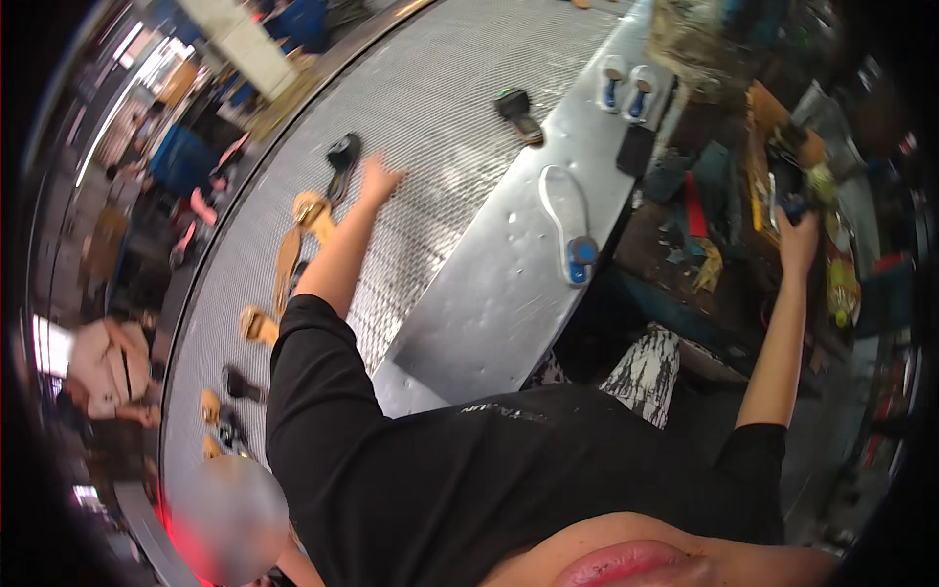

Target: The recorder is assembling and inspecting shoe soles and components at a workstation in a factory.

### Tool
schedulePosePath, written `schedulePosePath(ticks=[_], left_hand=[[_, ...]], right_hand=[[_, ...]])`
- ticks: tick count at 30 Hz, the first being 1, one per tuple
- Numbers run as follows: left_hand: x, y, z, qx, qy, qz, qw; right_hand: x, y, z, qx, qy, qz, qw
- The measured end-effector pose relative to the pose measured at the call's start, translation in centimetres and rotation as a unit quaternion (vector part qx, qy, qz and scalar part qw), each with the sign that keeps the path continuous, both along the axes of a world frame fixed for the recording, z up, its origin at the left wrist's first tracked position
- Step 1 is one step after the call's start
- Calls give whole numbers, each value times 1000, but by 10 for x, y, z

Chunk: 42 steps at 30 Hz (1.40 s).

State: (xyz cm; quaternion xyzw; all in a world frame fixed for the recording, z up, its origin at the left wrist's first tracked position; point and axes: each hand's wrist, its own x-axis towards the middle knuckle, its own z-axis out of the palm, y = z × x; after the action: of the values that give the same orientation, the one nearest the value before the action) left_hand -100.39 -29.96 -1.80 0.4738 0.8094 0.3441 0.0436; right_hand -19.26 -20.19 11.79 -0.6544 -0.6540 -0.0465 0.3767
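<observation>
Over the mesh conveyor belt (430,88), my left hand (380,180) reaches out with its fingers apart and nothing in them. Just left of it lies a black sandal (342,157); they look close, but I cannot tell if they touch. At the far right, my right hand (798,235) is closed around something dark with a pale edge, partly hidden and blurred, beside an open cardboard box (763,122). Between my arms, a clear sole-shaped piece with a blue heel part (564,220) lies on the metal ledge (469,313).
Another dark sandal (518,112) rests by the ledge's edge. Two smaller sole-shaped pieces (626,88) lie at its far end. Tan sandals (313,210) line the belt's left side. Scraps and a red strip (696,205) litter the bench at right. People stand beyond the belt.
</observation>
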Motion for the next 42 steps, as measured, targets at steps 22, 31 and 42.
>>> schedulePosePath(ticks=[22, 31, 42], left_hand=[[207, -119, 66, 148, -728, -204, 637], [323, -116, 80, 177, -730, -193, 631], [496, -171, 129, -22, -610, -490, 623]], right_hand=[[-290, -183, -105, -152, 414, 344, 829], [-258, -285, 0, -171, 528, 480, 679], [-181, -308, 2, 21, 408, 319, 855]])
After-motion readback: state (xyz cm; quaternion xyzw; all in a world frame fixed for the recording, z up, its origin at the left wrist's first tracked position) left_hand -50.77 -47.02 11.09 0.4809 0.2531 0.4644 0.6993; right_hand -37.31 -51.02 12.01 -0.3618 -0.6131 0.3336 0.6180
